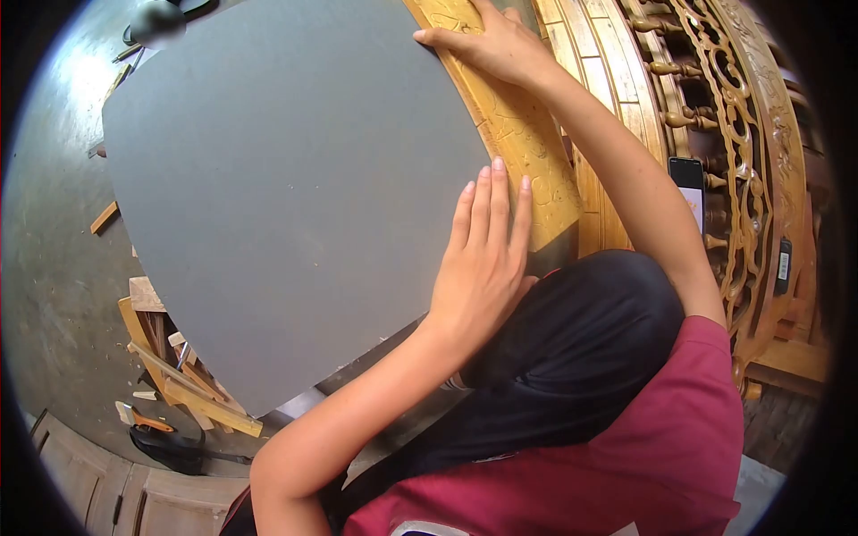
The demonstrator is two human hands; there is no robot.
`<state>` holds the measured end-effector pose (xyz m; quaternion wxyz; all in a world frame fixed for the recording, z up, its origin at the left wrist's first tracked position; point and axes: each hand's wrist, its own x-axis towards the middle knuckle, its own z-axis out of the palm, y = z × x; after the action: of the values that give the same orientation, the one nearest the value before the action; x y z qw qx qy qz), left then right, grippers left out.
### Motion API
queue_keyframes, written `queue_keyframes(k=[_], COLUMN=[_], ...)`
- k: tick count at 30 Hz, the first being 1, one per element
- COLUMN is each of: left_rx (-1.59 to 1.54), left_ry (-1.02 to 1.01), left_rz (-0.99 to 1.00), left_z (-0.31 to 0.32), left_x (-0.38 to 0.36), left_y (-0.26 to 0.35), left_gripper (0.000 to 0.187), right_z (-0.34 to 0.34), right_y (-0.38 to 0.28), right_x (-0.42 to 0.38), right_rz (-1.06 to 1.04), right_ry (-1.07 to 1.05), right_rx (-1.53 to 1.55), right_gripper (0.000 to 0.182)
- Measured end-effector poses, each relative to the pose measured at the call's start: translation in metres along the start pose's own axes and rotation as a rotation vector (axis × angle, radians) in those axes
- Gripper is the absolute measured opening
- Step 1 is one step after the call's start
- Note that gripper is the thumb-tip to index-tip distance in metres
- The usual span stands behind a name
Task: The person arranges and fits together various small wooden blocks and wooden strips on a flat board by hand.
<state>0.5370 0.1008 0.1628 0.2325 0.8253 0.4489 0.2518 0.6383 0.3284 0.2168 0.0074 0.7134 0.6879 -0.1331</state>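
Observation:
A large grey board (286,188) fills the middle of the head view. Along its right edge runs a yellow-brown wooden piece (536,170) with carved or drawn curling lines. My left hand (483,241) lies flat with fingers stretched out, its fingertips where the board meets the wood. Higher up, my right hand (500,45) rests on the wooden piece, its thumb spread across to the board's edge; the fingers are partly cut off by the top of the frame. Neither hand visibly grips a tool.
Carved wooden furniture with turned spindles (684,119) stands at the right, with a phone (686,188) on it. Wood offcuts (192,393) are heaped on the floor at lower left, near a paintbrush (143,418). Wooden panels (170,505) lie at the bottom left.

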Motion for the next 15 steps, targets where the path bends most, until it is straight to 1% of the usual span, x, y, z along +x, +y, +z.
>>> queue_keyframes(k=[2, 5, 8, 11, 15], left_rx=[0.091, 0.18, 0.284, 0.309, 0.343], left_ry=[0.041, 0.115, 0.131, 0.131, 0.122], left_rz=[-0.003, -0.056, -0.057, -0.06, -0.058], left_z=[0.005, 0.015, 0.021, 0.022, 0.017], left_x=[0.001, 0.008, 0.012, 0.011, 0.011], left_y=[0.0, 0.002, 0.001, 0.002, 0.003], left_gripper=[0.108, 0.101, 0.093, 0.088, 0.095], right_z=[-0.003, -0.003, 0.019, 0.025, 0.022], right_y=[-0.003, -0.012, 0.012, 0.019, 0.015], right_x=[-0.008, -0.016, 0.009, 0.015, 0.013], right_rz=[-0.039, -0.003, -0.008, -0.041, 0.005], right_ry=[0.005, 0.065, 0.039, 0.111, 0.065], right_rx=[0.06, 0.0, 0.004, 0.012, 0.044], right_gripper=[0.123, 0.104, 0.13, 0.13, 0.131])
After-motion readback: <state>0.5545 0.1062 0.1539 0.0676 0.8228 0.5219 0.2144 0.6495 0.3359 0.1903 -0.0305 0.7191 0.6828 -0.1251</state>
